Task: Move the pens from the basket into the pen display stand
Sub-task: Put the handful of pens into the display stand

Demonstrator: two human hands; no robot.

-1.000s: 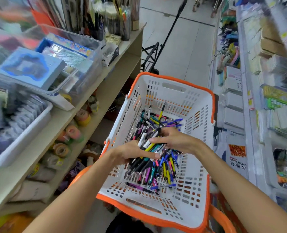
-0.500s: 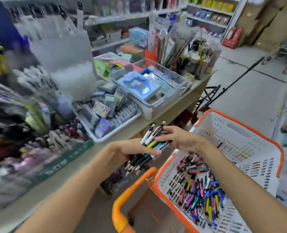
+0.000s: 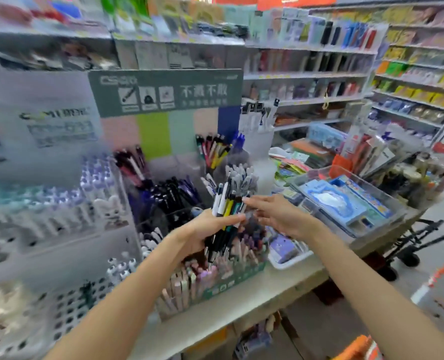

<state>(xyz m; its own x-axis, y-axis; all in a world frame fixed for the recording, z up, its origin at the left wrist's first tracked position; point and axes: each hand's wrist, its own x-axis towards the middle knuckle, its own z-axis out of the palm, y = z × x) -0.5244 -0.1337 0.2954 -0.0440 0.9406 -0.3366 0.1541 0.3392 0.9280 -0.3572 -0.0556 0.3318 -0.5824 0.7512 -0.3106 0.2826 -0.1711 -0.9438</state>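
— Since the pen display stand (image 3: 174, 157) fills the centre of the frame, tiered so each row shows, why isn't the bunch dropped in at once?
— I'd say it needs sorting. At mid-frame the left hand (image 3: 202, 229) wraps its fingers tight round the bundle of pens (image 3: 224, 216), tips down; the right hand (image 3: 280, 216), fingers loosely spread, touches their tops. The basket (image 3: 441, 281) sits at the lower right edge.
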